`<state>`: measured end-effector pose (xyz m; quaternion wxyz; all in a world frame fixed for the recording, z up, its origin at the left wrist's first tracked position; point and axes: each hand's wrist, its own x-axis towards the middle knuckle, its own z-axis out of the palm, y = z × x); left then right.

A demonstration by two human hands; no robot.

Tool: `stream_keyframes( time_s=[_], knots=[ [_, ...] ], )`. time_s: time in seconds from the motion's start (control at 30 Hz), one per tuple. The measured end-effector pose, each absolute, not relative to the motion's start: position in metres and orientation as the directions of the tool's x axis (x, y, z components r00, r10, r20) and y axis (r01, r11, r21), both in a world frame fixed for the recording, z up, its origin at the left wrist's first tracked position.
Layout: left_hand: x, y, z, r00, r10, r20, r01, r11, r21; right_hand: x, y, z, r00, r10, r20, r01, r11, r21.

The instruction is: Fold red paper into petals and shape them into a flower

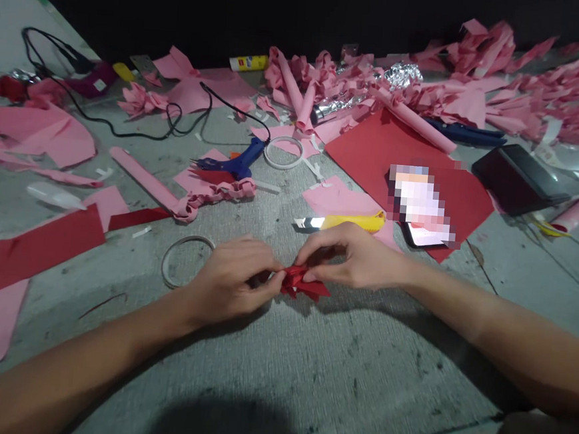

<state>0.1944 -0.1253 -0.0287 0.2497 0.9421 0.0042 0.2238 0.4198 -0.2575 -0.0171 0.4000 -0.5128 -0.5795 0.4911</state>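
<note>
A small piece of folded red paper (297,281), with pointed ends sticking out, is held between both hands low over the table. My left hand (235,273) pinches its left end between thumb and fingers. From the other side my right hand (351,258) grips the upper and right part, thumb and fingertips pressed on it. Part of the paper is hidden by the fingers. Just beyond my right hand lies a yellow utility knife (352,222) with its blade out. A roll of tape (165,264) sits beside my left hand.
Behind the hands are a blue glue gun (246,160) with a black cord, another tape ring (284,152) and a phone (425,214) on red paper (360,146). Pink paper scraps (569,98) pile along the back. Red strips (37,244) lie left; a black box (518,178) stands right.
</note>
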Motion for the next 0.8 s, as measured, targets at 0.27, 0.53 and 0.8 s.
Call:
stream_keyframes(
  time_s=[0.27, 0.53, 0.8],
  knots=[
    [0.196, -0.127, -0.029, 0.897, 0.158, 0.413, -0.108, -0.828, 0.551, 0.423, -0.258, -0.017, -0.133, 0.989, 0.059, 0.315, 0.099, -0.944],
    [0.195, -0.128, -0.035, 0.895, 0.087, 0.438, -0.152, -0.863, 0.482, 0.417, -0.262, -0.018, -0.127, 0.985, 0.116, 0.376, 0.156, -0.913],
    [0.194, -0.127, -0.034, 0.887, 0.05, 0.459, -0.159, -0.9, 0.405, 0.413, -0.263, -0.017, -0.109, 0.985, 0.131, 0.477, 0.167, -0.863]
  ],
)
